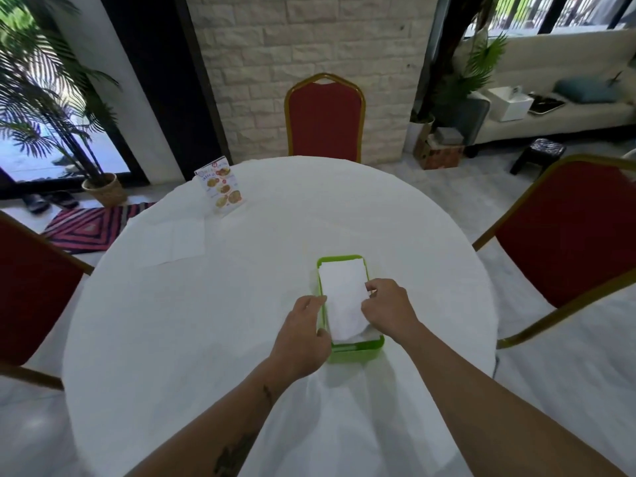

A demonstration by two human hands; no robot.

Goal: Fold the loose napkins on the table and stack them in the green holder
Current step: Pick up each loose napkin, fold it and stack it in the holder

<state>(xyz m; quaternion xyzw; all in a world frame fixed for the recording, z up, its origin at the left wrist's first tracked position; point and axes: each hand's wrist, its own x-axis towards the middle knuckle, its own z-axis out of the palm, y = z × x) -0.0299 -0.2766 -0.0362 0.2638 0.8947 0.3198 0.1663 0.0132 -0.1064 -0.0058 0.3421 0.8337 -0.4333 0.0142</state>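
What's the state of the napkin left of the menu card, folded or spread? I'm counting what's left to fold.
Spread: the loose napkin lies flat and open on the table, creases showing.

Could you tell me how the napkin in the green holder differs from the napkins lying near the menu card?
The folded napkin is a narrow rectangle inside the green holder, touched by both hands; the loose napkins lie spread flat and wider on the tablecloth, untouched. The folded one is close to the person, the loose ones farther away to the left. Both are white.
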